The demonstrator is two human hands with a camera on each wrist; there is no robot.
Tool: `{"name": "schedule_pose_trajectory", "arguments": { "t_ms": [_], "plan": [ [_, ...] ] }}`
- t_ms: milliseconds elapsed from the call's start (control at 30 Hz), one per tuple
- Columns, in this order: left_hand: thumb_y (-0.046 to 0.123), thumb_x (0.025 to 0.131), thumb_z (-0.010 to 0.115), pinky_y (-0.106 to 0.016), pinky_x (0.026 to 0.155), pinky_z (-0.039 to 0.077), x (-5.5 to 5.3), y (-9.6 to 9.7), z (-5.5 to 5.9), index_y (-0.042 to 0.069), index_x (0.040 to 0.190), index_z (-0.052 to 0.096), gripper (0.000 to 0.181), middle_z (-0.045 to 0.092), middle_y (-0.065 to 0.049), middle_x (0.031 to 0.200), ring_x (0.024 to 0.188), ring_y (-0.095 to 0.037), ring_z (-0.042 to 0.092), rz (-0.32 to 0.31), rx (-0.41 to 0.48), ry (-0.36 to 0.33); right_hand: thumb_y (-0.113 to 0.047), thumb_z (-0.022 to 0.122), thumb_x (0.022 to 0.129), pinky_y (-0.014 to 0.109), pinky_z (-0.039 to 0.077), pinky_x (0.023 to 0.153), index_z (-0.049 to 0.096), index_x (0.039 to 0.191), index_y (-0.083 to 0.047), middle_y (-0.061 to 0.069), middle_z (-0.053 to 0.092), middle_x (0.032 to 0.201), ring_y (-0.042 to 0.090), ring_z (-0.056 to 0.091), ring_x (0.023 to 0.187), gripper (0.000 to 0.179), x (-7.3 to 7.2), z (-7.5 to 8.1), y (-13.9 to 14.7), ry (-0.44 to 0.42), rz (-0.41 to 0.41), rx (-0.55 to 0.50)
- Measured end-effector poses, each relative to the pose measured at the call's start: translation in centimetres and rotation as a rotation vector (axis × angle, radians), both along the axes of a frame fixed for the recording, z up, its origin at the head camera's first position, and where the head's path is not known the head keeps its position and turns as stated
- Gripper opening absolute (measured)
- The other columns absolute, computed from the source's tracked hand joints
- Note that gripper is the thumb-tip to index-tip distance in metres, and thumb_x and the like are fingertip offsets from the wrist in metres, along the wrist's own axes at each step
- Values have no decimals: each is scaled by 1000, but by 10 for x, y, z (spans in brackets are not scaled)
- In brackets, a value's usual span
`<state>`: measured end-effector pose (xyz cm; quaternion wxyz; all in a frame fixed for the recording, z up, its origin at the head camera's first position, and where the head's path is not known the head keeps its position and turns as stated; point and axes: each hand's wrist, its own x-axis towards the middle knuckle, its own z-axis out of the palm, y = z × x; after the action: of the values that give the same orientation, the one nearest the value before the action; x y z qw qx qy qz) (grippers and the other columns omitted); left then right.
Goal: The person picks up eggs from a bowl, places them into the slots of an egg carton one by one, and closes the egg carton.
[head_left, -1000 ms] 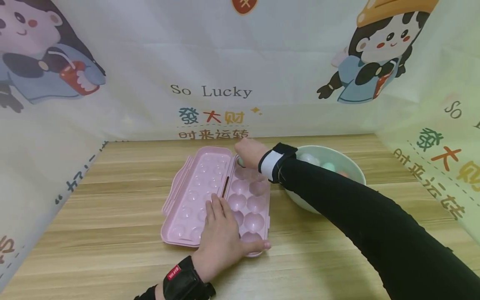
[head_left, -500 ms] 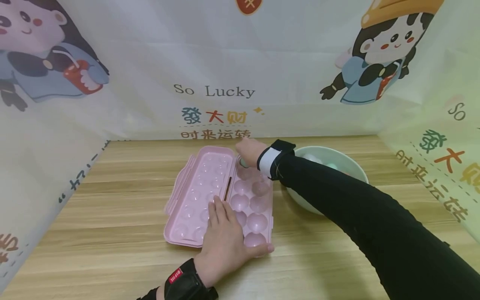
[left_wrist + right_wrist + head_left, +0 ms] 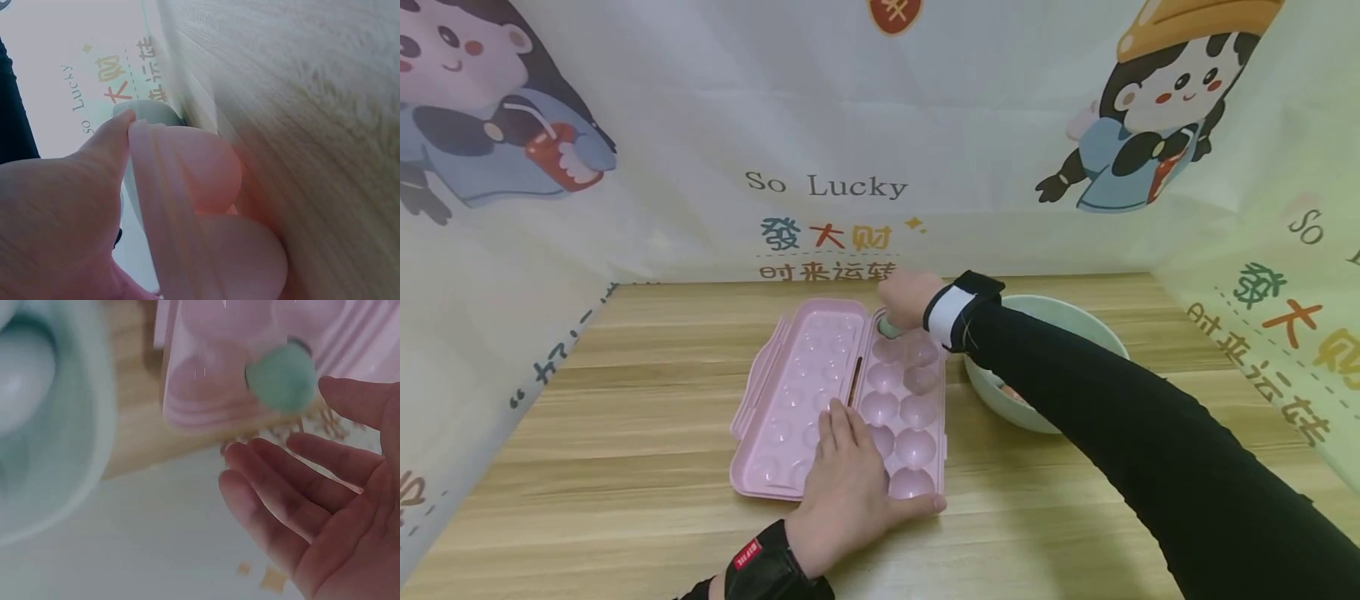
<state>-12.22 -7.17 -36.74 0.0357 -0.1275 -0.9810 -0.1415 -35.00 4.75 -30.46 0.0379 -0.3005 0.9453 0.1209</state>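
Note:
A pink egg tray (image 3: 915, 408) lies with its lid (image 3: 790, 396) folded back to the left. My left hand (image 3: 847, 492) rests across its near end, fingers straight over the hinge side, thumb along the near right corner. In the left wrist view the thumb touches the rim above rounded pink cups (image 3: 240, 256). A green egg (image 3: 284, 378) sits in the far left cup of the tray. Beside it, my right hand (image 3: 325, 494) has its fingers spread and loosely bent, gripping nothing; one fingertip is very near the egg, contact unclear.
A pale green bowl (image 3: 1078, 321) stands right of the tray, partly covered by the right sleeve (image 3: 1120, 425). In the right wrist view it holds a white egg (image 3: 22, 378). Printed cloth (image 3: 700, 142) walls the wooden table at the back and sides.
The right hand has shifted slightly right at the far end of the tray, and more of the green egg shows. The left hand stays on the tray.

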Motion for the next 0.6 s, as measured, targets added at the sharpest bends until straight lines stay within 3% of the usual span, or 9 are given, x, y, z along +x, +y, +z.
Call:
{"name": "schedule_pose_trajectory", "arguments": {
  "t_ms": [167, 267, 467, 600],
  "plan": [
    [87, 59, 57, -46, 104, 27, 1, -1, -1, -24, 136, 24, 139, 15, -47, 139, 130, -55, 21, 1, -4, 16, -20, 56, 89, 36, 49, 67, 63, 101, -9, 4, 62, 91, 21, 58, 79, 18, 4, 32, 15, 29, -52, -32],
    [86, 59, 57, -47, 104, 27, 1, -1, -1, -24, 135, 25, 138, 16, -46, 138, 130, -55, 22, 5, -2, 24, -23, 55, 91, 35, 48, 63, 63, 99, -7, 5, 62, 90, 19, 57, 74, 20, 8, 48, 28, 55, -51, -76],
    [87, 59, 57, -47, 104, 27, -1, 0, -1, -24, 135, 26, 138, 18, -46, 138, 129, -54, 23, 5, -21, 26, -26, 59, 89, 27, 35, 47, 55, 66, -8, 1, 52, 62, 14, 42, 52, 29, 25, 69, 60, 43, -32, -208],
    [86, 59, 57, -47, 103, 28, -1, 1, -1, -24, 135, 26, 138, 17, -46, 138, 129, -54, 24, 8, -25, 21, -26, 60, 90, 26, 35, 51, 57, 65, -10, 0, 51, 61, 15, 45, 55, 29, 43, 76, 83, 22, -36, -279]
  ]
}}
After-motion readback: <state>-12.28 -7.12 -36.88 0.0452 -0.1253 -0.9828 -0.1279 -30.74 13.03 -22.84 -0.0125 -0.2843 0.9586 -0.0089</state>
